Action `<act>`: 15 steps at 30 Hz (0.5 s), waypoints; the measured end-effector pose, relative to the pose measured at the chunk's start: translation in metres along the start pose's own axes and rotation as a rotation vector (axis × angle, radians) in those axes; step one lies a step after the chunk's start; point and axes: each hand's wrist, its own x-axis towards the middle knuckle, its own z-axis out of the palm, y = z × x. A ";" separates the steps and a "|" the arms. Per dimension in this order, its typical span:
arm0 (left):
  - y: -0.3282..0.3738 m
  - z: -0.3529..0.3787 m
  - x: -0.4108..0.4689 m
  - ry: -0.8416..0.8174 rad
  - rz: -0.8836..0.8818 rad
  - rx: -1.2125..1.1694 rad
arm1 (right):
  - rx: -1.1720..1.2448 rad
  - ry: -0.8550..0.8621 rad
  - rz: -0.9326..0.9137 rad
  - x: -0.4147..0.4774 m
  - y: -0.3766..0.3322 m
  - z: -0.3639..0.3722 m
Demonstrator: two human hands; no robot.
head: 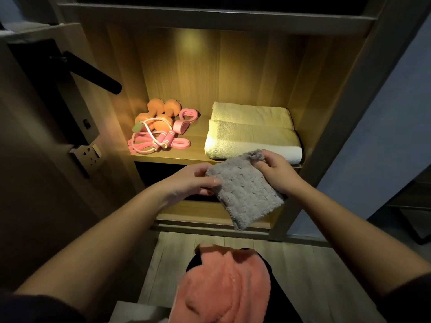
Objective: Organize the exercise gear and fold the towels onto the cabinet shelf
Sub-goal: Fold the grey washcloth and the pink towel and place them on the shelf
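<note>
A small grey fluffy towel (246, 190) hangs folded in front of the lit cabinet shelf (177, 157). My left hand (193, 181) pinches its left edge, and my right hand (276, 170) grips its upper right corner. On the shelf's right half lies a folded white towel (251, 130). At the shelf's left sit orange dumbbells (158, 113), a pink jump rope (154, 142) and a pink heart-shaped grip (187, 118). A pink towel (221, 285) lies draped over my knee at the bottom.
An open door with a black lever handle (93, 73) stands close on the left. A lower shelf (210, 215) sits under the lit one. Wooden floor (303, 264) runs below the cabinet, and a blue wall (384, 113) stands to the right.
</note>
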 end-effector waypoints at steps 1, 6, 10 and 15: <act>-0.002 0.002 0.001 0.072 0.033 -0.055 | 0.024 0.047 0.005 0.000 -0.002 0.003; -0.005 0.015 0.008 0.366 0.026 -0.618 | 0.128 0.188 -0.038 -0.003 -0.018 0.016; -0.010 0.040 0.017 0.338 -0.042 -0.595 | 0.218 0.253 0.000 -0.004 -0.025 0.024; -0.012 0.055 0.037 0.856 0.032 -0.112 | 0.182 0.385 0.056 -0.006 -0.018 0.033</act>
